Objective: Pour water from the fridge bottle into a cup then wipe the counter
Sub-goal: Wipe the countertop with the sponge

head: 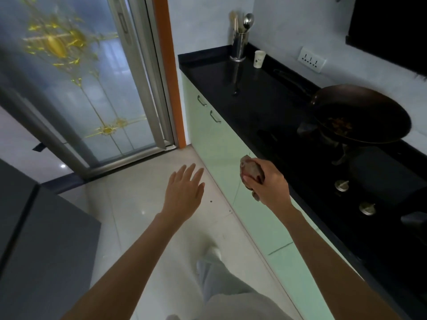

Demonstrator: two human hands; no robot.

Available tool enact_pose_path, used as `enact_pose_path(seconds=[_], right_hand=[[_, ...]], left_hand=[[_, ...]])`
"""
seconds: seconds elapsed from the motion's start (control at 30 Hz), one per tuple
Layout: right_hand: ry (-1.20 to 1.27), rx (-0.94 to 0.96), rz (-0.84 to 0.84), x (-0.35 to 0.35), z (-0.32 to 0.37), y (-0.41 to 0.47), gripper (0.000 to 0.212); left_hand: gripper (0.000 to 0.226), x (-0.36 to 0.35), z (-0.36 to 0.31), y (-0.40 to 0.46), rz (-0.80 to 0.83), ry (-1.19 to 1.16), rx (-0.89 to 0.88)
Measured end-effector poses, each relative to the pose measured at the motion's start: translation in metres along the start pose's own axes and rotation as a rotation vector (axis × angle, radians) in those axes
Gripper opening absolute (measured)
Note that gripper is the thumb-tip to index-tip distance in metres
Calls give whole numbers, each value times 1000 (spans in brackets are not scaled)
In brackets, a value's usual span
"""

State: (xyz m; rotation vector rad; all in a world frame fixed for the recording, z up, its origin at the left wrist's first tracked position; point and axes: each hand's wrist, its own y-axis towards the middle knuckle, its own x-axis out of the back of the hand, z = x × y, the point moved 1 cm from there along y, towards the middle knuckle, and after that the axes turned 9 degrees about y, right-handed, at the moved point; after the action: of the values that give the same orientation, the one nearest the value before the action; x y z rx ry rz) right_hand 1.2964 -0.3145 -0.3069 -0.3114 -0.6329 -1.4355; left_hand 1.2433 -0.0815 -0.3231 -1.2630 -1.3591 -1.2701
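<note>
Plainly, from the head view, the person stood on the pale floor (143,204) alongside the kitchen run, both bare arms stretched ahead. The right hand (265,181) had its grip clenched around a bunched brownish cloth (250,170), held in the air just short of the front edge of the black tabletop (242,88), above the green cabinet fronts (219,144). The left hand (184,188) hung over the floor with fingers spread and flat, its grip released and holding nothing. Far along the tabletop, near the back wall, stood a small white paper cup (259,59) just beside a steel utensil holder (239,46) with spoons in it; whether the cup held water could not be told from there. Nearer the person, a dark wok (362,114) sat on the hob, with two knobs (342,185) in front of it. No bottle showed anywhere. A dark grey appliance front (34,239) at the left edge may have been the fridge, though I could not be sure. With the cloth already in hand and no bottle out, I judged the pouring done and the wiping about to start. The next move would call for lowering the cloth onto the bare stretch of tabletop and sweeping it along, steering clear of the cup and the wok.
</note>
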Motion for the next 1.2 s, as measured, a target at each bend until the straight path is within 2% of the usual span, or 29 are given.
enact_pose_path(seconds=[0.33,0.5,0.73,1.0,1.2], right_hand=[[56,-38,-16,-36,-10,185,42],[40,-31,7,-59,-23,241,44],[-9,-84,-44,-102,-44,320,45],[-100,-206,-247,-140,-27,424,50],[-96,-366,-336,-150,-44,452,52]], left_hand=[[45,-4,51,179,-6,23,-34],[45,-25,73,238,45,5,-49],[46,-63,114,341,110,-59,-130],[47,-64,175,499,123,-64,-332],[49,-80,172,581,170,-83,-512]])
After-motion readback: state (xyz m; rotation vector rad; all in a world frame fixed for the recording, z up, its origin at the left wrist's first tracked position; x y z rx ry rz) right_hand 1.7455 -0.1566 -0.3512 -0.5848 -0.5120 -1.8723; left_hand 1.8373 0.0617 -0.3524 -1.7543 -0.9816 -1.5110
